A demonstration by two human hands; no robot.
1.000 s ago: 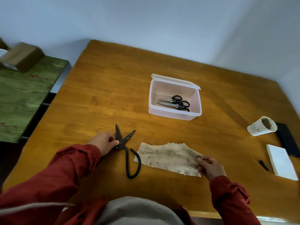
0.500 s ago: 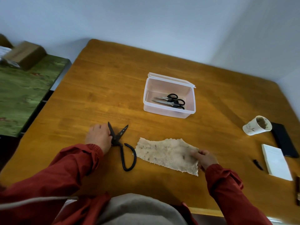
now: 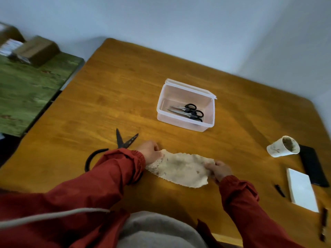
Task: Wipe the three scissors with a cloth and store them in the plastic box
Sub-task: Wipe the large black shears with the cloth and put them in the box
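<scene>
A stained beige cloth lies flat on the wooden table in front of me. My left hand grips its left end and my right hand grips its right end. Large black scissors lie on the table with blades apart, just left of my left hand; my red sleeve covers part of their handles. The clear plastic box stands behind the cloth with its lid flipped back. Two black-handled scissors lie inside it.
A dirty paper cup lies tipped at the right, beside a black phone, a white pad and small dark pens. A green-topped side table with cardboard boxes stands to the left.
My left hand has left the large scissors and crossed right to take the cloth's left end. The scissors stay on the table. The view has shifted slightly.
</scene>
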